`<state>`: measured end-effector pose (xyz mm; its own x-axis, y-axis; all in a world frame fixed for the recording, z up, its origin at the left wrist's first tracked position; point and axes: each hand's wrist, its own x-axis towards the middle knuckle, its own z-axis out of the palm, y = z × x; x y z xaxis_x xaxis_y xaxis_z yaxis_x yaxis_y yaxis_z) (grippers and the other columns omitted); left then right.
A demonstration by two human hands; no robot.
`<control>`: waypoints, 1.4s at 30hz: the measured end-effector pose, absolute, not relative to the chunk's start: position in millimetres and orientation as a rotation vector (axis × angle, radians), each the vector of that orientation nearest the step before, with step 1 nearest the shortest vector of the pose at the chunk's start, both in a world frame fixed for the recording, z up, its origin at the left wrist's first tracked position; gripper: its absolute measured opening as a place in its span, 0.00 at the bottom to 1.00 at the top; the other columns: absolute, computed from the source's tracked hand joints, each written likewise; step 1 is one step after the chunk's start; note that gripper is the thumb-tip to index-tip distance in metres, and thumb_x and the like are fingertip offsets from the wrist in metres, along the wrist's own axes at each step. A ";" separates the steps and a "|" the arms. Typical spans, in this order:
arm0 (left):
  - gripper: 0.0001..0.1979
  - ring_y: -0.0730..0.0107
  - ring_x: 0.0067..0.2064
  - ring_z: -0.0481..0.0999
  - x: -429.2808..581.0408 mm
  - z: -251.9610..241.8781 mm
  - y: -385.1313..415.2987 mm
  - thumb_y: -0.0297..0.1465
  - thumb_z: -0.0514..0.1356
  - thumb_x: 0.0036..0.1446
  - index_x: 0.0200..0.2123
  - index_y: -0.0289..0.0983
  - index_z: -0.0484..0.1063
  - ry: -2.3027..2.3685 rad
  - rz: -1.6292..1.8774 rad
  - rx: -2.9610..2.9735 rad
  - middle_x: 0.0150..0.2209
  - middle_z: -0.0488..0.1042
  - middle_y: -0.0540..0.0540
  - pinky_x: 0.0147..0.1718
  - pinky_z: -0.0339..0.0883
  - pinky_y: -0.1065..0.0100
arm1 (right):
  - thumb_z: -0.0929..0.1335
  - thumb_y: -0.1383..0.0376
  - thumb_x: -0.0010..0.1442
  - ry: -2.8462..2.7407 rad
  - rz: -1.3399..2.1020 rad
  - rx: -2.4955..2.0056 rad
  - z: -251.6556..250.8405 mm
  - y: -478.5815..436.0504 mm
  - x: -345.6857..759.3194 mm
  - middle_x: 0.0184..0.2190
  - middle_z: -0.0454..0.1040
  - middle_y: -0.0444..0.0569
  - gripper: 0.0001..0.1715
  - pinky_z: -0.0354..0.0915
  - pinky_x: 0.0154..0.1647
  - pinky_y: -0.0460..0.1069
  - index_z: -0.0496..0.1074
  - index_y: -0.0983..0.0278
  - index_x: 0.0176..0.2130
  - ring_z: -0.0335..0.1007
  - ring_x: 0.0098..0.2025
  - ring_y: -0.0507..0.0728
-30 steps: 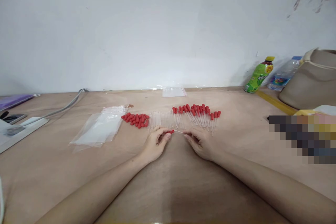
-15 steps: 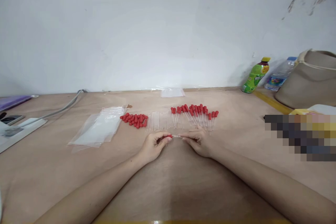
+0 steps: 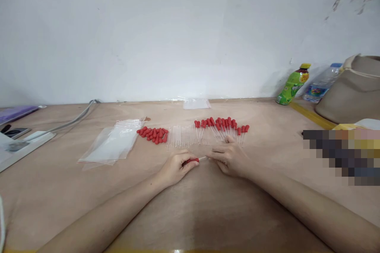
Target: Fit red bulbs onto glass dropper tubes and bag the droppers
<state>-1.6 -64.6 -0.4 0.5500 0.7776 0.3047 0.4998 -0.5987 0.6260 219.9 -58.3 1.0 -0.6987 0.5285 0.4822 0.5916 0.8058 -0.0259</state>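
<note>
My left hand (image 3: 175,167) pinches the red rubber bulb (image 3: 191,161) of a dropper just above the brown table (image 3: 190,213). My right hand (image 3: 229,157) pinches the clear glass tube (image 3: 203,158) at the bulb's other end, fingers closed. Just beyond my hands lie a pile of loose red bulbs (image 3: 153,134), a row of bare clear tubes (image 3: 181,136), and a fan of finished droppers with red bulbs (image 3: 221,127).
Clear plastic bags (image 3: 111,145) lie to the left and another (image 3: 196,104) by the wall. A grey cable (image 3: 68,122) and white board (image 3: 20,148) sit far left. A green bottle (image 3: 292,85), a water bottle (image 3: 320,83) and a beige bag (image 3: 353,91) stand at right.
Both hands have drawn the bulb and tube slightly toward me, away from the rows. The bulb now sits further onto the tube.
</note>
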 end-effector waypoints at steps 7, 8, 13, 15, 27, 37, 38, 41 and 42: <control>0.14 0.71 0.31 0.73 -3.6 -9.3 -56.3 0.37 0.60 0.49 0.37 0.36 0.72 1.132 0.934 2.026 0.33 0.75 0.46 0.30 0.67 0.70 | 0.60 0.66 0.59 -2.300 0.224 -0.941 -5.2 -53.0 217.6 0.31 0.70 0.50 0.09 0.59 0.32 0.47 0.67 0.65 0.36 0.65 0.33 0.53; 0.14 0.71 0.30 0.73 -3.9 -10.0 -55.8 0.37 0.61 0.49 0.37 0.36 0.73 1.138 0.927 2.009 0.32 0.76 0.47 0.30 0.67 0.71 | 0.60 0.66 0.59 -2.303 0.250 -0.937 -6.3 -52.0 218.6 0.30 0.69 0.50 0.08 0.59 0.31 0.46 0.67 0.65 0.34 0.65 0.32 0.53; 0.10 0.72 0.30 0.73 -4.7 -7.3 -56.0 0.36 0.59 0.50 0.34 0.37 0.74 1.136 0.905 2.031 0.31 0.76 0.48 0.30 0.66 0.72 | 0.59 0.65 0.60 -2.316 0.182 -0.821 -13.3 -50.4 219.6 0.27 0.69 0.48 0.11 0.60 0.29 0.46 0.69 0.64 0.35 0.64 0.29 0.52; 0.10 0.73 0.29 0.72 -4.6 -5.2 -57.1 0.35 0.59 0.50 0.34 0.37 0.74 1.130 0.892 2.053 0.30 0.76 0.48 0.29 0.66 0.72 | 0.59 0.64 0.60 -2.304 0.140 -0.801 -14.8 -51.4 217.2 0.27 0.70 0.48 0.12 0.59 0.30 0.46 0.70 0.64 0.36 0.63 0.29 0.52; 0.11 0.71 0.31 0.73 -3.9 -4.9 -67.8 0.35 0.58 0.52 0.35 0.35 0.73 1.083 0.825 2.073 0.31 0.76 0.47 0.31 0.67 0.71 | 0.58 0.65 0.60 -2.397 0.165 -0.977 -3.2 -64.7 205.5 0.18 0.68 0.42 0.17 0.50 0.32 0.49 0.67 0.64 0.23 0.54 0.20 0.48; 0.08 0.71 0.31 0.74 -4.2 -9.9 -61.3 0.32 0.58 0.52 0.34 0.36 0.73 1.074 0.945 2.243 0.31 0.76 0.47 0.30 0.67 0.71 | 0.58 0.63 0.59 -2.343 0.647 -1.171 9.5 -57.2 194.1 0.14 0.61 0.39 0.21 0.53 0.31 0.46 0.64 0.65 0.19 0.54 0.19 0.47; 0.08 0.72 0.31 0.74 -4.2 -9.3 -60.4 0.32 0.58 0.52 0.34 0.36 0.73 1.064 0.952 2.275 0.31 0.76 0.47 0.31 0.67 0.71 | 0.58 0.62 0.59 -2.338 0.693 -1.182 9.8 -55.7 194.3 0.14 0.61 0.39 0.21 0.53 0.28 0.45 0.65 0.65 0.19 0.55 0.19 0.47; 0.08 0.72 0.31 0.73 -4.3 -5.9 -57.9 0.33 0.57 0.53 0.35 0.36 0.73 1.030 0.967 2.350 0.31 0.75 0.47 0.32 0.66 0.71 | 0.58 0.61 0.60 -2.351 0.736 -1.178 11.4 -53.0 195.6 0.15 0.62 0.40 0.20 0.51 0.23 0.43 0.69 0.64 0.23 0.56 0.19 0.47; 0.09 0.71 0.31 0.73 -4.4 -4.8 -57.0 0.34 0.56 0.54 0.35 0.36 0.73 1.025 0.967 2.360 0.31 0.75 0.47 0.32 0.67 0.71 | 0.58 0.61 0.59 -2.370 0.705 -1.164 12.8 -52.9 196.3 0.15 0.62 0.40 0.19 0.50 0.23 0.43 0.70 0.64 0.24 0.56 0.19 0.47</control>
